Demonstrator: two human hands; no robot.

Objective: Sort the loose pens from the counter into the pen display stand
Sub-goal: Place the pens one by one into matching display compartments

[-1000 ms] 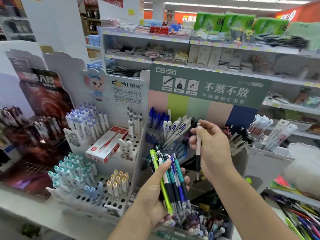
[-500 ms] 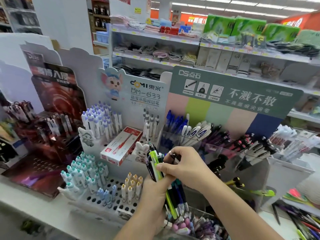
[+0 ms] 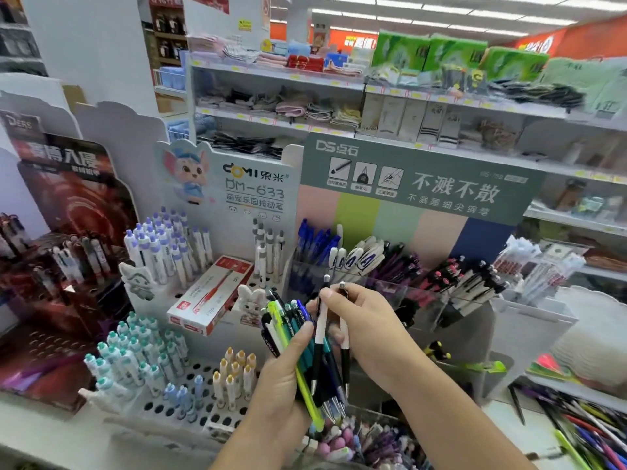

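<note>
Nearest, the left hand grips a mixed bundle of pens, with a lime-green pen on its outside edge. The bundle is fanned and only the thumb crosses it, so I think a pen may slide out and drop into the bin of novelty pens below. The right hand pinches two black-and-white pens near their caps, tips down. The pinch is narrow, so one could twist loose. Behind stands the pen display stand, a clear angled tray. Its compartments look crowded, so a pen may go into the wrong group. More loose pens lie on the counter at the right.
</note>
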